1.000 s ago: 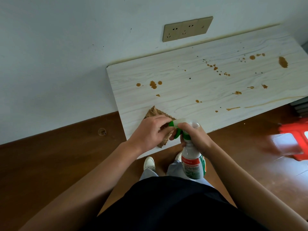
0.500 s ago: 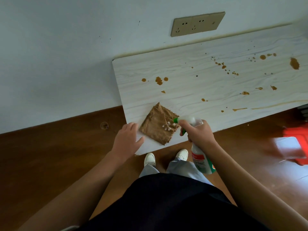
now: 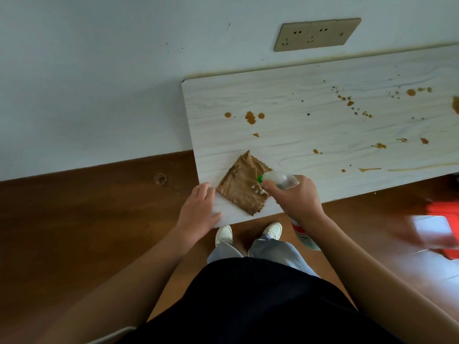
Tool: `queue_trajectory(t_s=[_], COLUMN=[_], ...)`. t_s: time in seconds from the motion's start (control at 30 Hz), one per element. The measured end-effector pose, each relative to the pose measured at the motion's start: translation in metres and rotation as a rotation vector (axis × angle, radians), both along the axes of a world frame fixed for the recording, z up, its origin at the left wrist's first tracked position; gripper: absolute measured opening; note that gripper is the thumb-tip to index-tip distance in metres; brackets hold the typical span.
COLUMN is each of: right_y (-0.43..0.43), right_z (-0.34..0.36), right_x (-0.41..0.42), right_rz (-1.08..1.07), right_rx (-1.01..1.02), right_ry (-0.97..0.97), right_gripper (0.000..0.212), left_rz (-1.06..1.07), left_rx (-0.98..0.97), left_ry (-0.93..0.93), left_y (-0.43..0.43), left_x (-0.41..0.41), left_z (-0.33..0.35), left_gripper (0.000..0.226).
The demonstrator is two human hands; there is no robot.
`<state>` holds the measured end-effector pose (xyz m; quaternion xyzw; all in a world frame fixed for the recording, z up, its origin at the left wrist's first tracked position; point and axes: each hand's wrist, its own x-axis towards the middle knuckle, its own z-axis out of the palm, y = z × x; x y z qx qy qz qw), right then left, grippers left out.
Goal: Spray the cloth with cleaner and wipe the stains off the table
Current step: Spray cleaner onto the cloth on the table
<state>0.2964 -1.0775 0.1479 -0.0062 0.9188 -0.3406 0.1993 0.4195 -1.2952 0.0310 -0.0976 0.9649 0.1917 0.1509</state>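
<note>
A brown cloth (image 3: pixel 239 187) lies flat at the near left corner of the pale wood-grain table (image 3: pixel 310 135). White foam dots sit on the cloth's right edge. My right hand (image 3: pixel 295 198) grips the spray bottle (image 3: pixel 279 179), its green nozzle right at the cloth; the bottle's body hangs below the table edge. My left hand (image 3: pixel 198 213) rests with straight fingers on the table corner, just left of the cloth and apart from it. Brown stains (image 3: pixel 250 117) are scattered over the table top, several more toward the right.
The table stands against a light wall with a beige socket strip (image 3: pixel 316 34). The floor (image 3: pixel 87 219) is brown wood. A red object (image 3: pixel 444 214) sits on the floor at the right. My feet in white shoes (image 3: pixel 224 235) stand under the table's near edge.
My left hand has left the cloth and moved left onto the table corner. Foam has appeared on the cloth near the nozzle. The view has shifted left.
</note>
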Motion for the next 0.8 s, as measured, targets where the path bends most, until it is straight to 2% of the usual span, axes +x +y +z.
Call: queue_trajectory(t_s=[0.2,0.3,0.4,0.53,0.7,0.8], right_y=[0.002,0.006,0.009,0.008,0.005,0.004], right_z=[-0.004,-0.007,-0.008,-0.009,-0.011,-0.009], right_x=[0.000,0.003,0.003,0.003,0.001,-0.006], right_rz=[0.045,-0.013,-0.079,-0.026,-0.155,-0.103], right_rx=[0.034,0.025,-0.030,-0.151,-0.102,-0.043], right_ry=[-0.092,-0.104,-0.092,-0.134,-0.108,-0.092], right_gripper=[0.058,0.064,0.056,0.037,0.056,0.058], left_rz=[-0.012,-0.022,-0.025,-0.021,-0.036,-0.035], left_rx=[0.004,-0.002,0.001,0.006,0.005,0.021], left_ry=[0.013,0.023,0.025,0.019,0.010,0.013], left_y=[0.000,0.000,0.000,0.000,0.001,0.001], left_x=[0.002,0.003,0.004,0.003,0.004,0.003], left_z=[-0.001,0.000,0.001,0.001,-0.001,-0.002], left_gripper=[0.072,0.072,0.072,0.073,0.074,0.074])
